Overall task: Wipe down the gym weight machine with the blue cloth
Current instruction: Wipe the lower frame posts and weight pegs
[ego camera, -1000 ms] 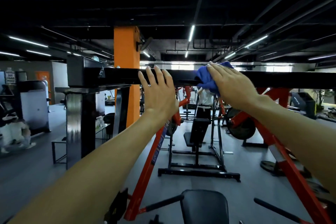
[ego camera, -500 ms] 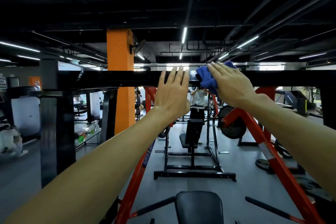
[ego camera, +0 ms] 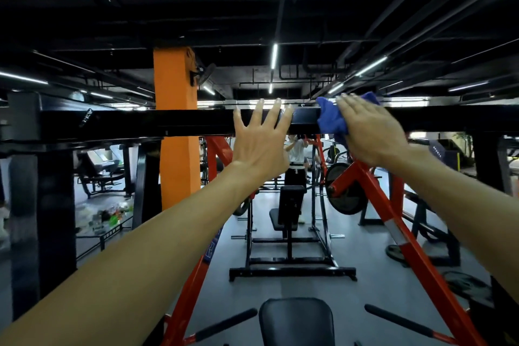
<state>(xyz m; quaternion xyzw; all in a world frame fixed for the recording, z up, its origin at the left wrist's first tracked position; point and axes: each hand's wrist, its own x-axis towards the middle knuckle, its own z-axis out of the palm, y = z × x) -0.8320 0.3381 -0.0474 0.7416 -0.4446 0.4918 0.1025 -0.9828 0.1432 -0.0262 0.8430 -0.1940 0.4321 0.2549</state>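
Cloth point(ego camera: 331, 118) — blue, bunched on the black crossbar point(ego camera: 168, 122), pressed there under the flat right hand point(ego camera: 370, 132). Left hand point(ego camera: 259, 143) — fingers spread straight, laid against the crossbar just beside the cloth, holding nothing.

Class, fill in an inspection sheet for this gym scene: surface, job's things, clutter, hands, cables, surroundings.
Surface: black crossbeam, horizontal, glossy.
Job's things: blue cloth draped over the beam.
Clutter: small items on a low rack at left, too blurred to name.
Hands: right hand presses the cloth flat; left hand spread open against the beam.
Cables: nothing seen.
Surroundings: orange pillar, red machine frame, black seat pad, a person beyond.
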